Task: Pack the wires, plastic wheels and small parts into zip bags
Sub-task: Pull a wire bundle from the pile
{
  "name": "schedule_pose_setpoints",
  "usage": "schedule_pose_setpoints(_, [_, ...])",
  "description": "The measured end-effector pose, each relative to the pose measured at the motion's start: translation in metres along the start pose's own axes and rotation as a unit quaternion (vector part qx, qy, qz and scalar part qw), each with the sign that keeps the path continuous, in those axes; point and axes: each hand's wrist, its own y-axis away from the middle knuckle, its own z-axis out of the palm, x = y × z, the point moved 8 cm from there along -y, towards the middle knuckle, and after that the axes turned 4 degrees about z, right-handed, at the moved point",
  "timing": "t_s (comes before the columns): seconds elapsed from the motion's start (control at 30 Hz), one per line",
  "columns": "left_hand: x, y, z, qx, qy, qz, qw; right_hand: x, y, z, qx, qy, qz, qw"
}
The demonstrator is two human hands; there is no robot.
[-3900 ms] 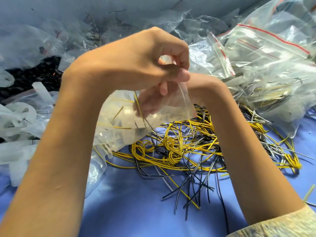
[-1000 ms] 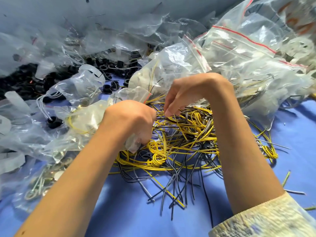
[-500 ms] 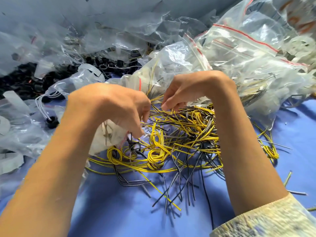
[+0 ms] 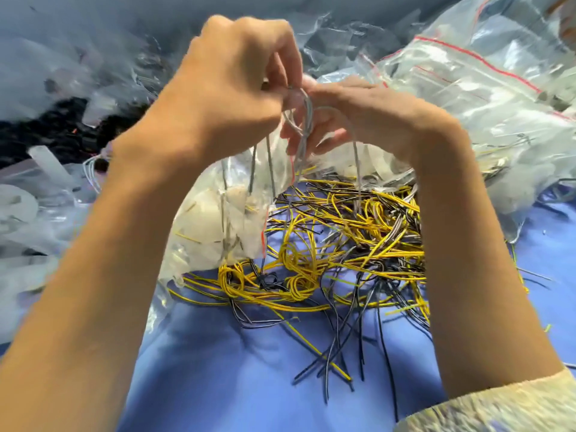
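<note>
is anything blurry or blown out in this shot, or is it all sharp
Head view: motion blur smears the left hand, the right hand, the grey wires they pinch and the sleeve; glare whitens the piled bags at upper right; the wire heap is fairly sharp.

A blue surface (image 4: 233, 369) fills the lower frame. A tangle of yellow and black wires (image 4: 343, 251) lies at its centre. Clear bags (image 4: 498, 98) heap at upper right, black parts (image 4: 62, 126) at upper left, and pale plastic pieces (image 4: 18, 207) at left.

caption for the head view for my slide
Left hand holds a zip bag, right hand pinches grey wires at its mouth, above a yellow-and-black wire pile
</note>
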Motion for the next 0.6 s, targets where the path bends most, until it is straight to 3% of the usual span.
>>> schedule_pose_setpoints(0.1, [-0.008, 0.0, -0.008, 0.048, -0.014, -0.039, 0.998, -0.003, -0.002, 0.0, -0.004, 0.023, -0.009, 1.0])
schedule_pose_setpoints(0.23, [-0.017, 0.001, -0.007, 0.049, -0.048, -0.078, 0.995, -0.006, 0.004, -0.003, 0.014, 0.035, -0.044, 0.998])
schedule_pose_setpoints(0.6, [-0.027, 0.006, 0.014, -0.05, -0.014, -0.144, 0.988, -0.003, 0.001, -0.016, 0.078, 0.044, -0.041, 0.995])
